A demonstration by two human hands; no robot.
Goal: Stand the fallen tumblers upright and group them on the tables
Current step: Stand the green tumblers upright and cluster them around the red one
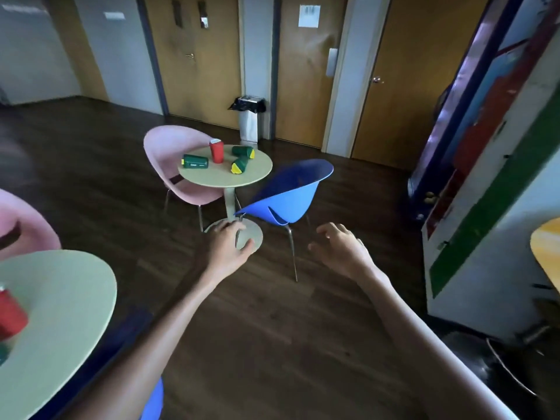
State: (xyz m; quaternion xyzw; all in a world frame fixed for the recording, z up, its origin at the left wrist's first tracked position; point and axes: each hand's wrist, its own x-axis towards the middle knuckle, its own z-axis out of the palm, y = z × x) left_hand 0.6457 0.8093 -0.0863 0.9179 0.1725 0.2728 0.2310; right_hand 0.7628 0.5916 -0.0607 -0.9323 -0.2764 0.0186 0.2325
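A small round table (257, 174) stands ahead of me. On it a red tumbler (217, 150) stands upright. Three green tumblers with yellow lids lie on their sides around it: one at the left (195, 161), one at the back right (242, 151), one at the front right (239, 165). My left hand (227, 248) and my right hand (341, 247) reach forward over the floor, well short of that table, fingers apart and holding nothing. On a nearer round table (69, 298) at the lower left stands another red tumbler (10, 313), cut off by the frame edge.
A blue chair (288, 195) stands between me and the far table, a pink chair (169, 159) behind it. Another pink chair (24, 225) is at the left. A bin (249, 116) stands by wooden doors. A colourful cabinet (491, 192) fills the right side.
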